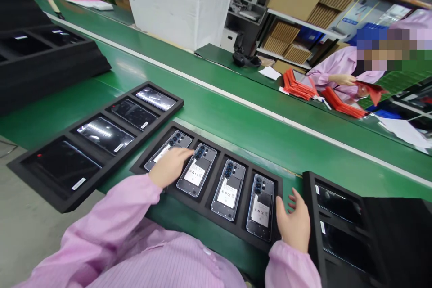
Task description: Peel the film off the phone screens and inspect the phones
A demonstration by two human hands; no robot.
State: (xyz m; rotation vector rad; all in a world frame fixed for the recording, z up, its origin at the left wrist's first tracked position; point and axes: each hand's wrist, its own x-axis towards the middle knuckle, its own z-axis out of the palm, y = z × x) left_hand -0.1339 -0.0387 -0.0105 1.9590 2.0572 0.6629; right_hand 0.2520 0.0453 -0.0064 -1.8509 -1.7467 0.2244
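Before me lies a black foam tray (232, 154) with phones in its slots, their backs up, showing camera lenses and white labels. My left hand (171, 165) is over the leftmost phone (176, 139), covering part of it. Its stretched fingers reach the upper left edge of the second phone (197, 171), which sits slightly off to the left in its slot; the thumb is hidden. A third phone (228, 189) lies flat further right. Beside the rightmost phone (261, 207), at the tray's right end, my right hand (294, 220) is open, fingers apart and holding nothing.
On the left, another foam tray (111, 162) holds dark-screened phones. A further tray (320, 243) stands at the right, and stacked black foam (50, 72) at far left. Across the green bench (216, 94), a co-worker (340, 72) handles red pouches (300, 85).
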